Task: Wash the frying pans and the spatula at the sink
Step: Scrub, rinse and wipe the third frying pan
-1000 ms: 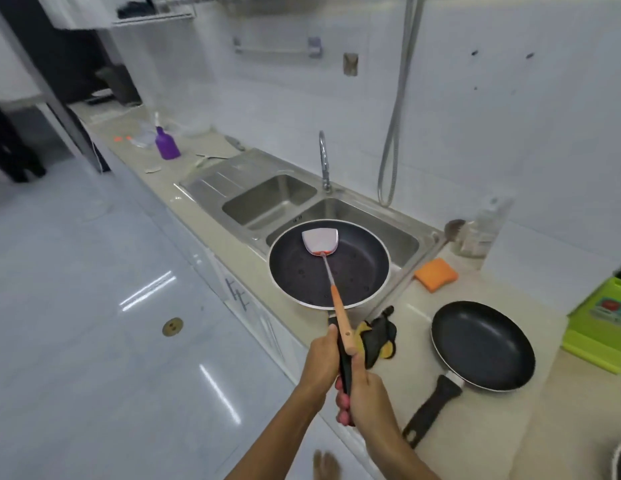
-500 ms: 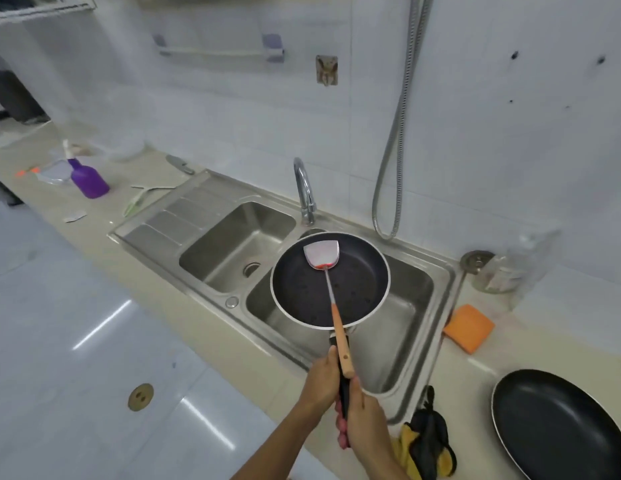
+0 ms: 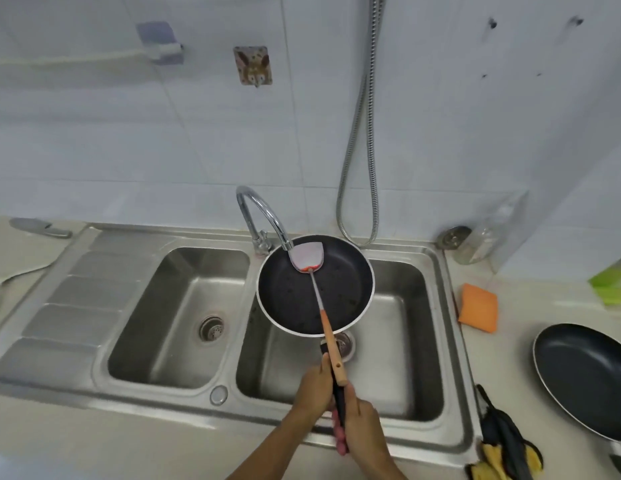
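Left hand (image 3: 314,386) beside right hand (image 3: 360,421) (fingers (image 3: 339,438) curled)

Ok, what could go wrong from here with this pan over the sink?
The spatula lies in the frying pan that the left hand and right hand grip by its handle; tipping could slide it into the basin. The pan's far rim sits close under the faucet spout, so lifting might knock it.

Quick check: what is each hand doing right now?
Left hand: closed round the frying pan handle, beside the spatula.
Right hand: closed round the same handle, nearer its end.
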